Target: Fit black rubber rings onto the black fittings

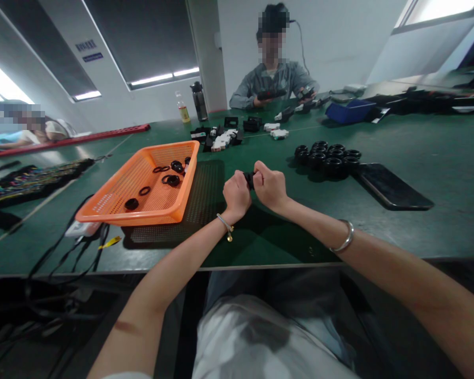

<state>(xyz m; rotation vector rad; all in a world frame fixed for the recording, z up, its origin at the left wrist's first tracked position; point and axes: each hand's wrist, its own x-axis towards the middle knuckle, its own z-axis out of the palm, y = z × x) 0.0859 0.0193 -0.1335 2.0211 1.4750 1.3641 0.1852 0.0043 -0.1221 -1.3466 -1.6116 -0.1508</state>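
Observation:
A small black part (249,180) is gripped between my two hands over the green table, mostly covered by the fingers. My left hand (237,195) is closed around its left side. On the other side my right hand (270,185) is curled shut, thumb on top. To the left stands an orange perforated basket (102,213) holding black rings (144,191) and a few short black cylindrical pieces (131,203). Several glossy black round parts (333,164) are clustered to the right of my hands.
A dark phone (393,185) lies beside the round parts. White and black pieces (224,140) are piled farther back, near a blue tray (349,110). A person (274,79) sits opposite; another person (39,129) is far left. Cables (79,252) and a white power strip (82,228) sit near the basket.

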